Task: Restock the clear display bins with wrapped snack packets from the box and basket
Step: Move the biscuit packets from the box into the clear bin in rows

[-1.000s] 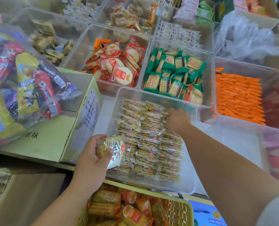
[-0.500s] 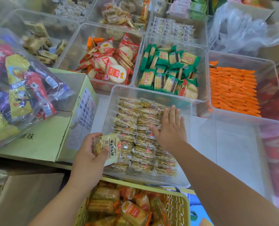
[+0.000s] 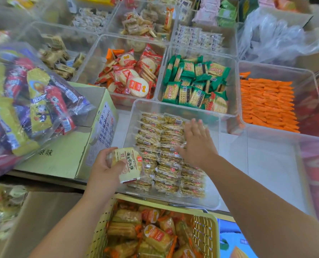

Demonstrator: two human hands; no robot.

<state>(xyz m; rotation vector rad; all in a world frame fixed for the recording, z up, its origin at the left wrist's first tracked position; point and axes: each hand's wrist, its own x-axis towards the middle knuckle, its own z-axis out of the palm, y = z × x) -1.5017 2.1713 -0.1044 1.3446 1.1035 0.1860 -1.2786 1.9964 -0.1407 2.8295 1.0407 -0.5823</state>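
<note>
My left hand [image 3: 103, 169] grips a pale yellow wrapped snack packet [image 3: 129, 163] at the near left corner of a clear display bin [image 3: 173, 107]. Rows of small clear-wrapped biscuit packets [image 3: 155, 146] fill the left and middle of that bin. My right hand [image 3: 197, 144] lies flat with straight fingers on those rows, near the bin's middle. Below the bin, a yellow basket [image 3: 207, 229] holds several orange-trimmed packets. A pale green cardboard box [image 3: 65, 151] stands to the left.
A big clear bag of mixed snacks [image 3: 24, 103] rests on the box. Behind lie bins of red round crackers [image 3: 132, 77], green crackers [image 3: 196, 84] and orange sticks [image 3: 266, 103]. The bin [image 3: 266, 164] to the right looks bare. A brown carton flap [image 3: 43, 220] is at lower left.
My right hand opened from curled fingers to a flat palm and slid back along the rows toward me. My left hand has stayed at the bin's corner with its packet.
</note>
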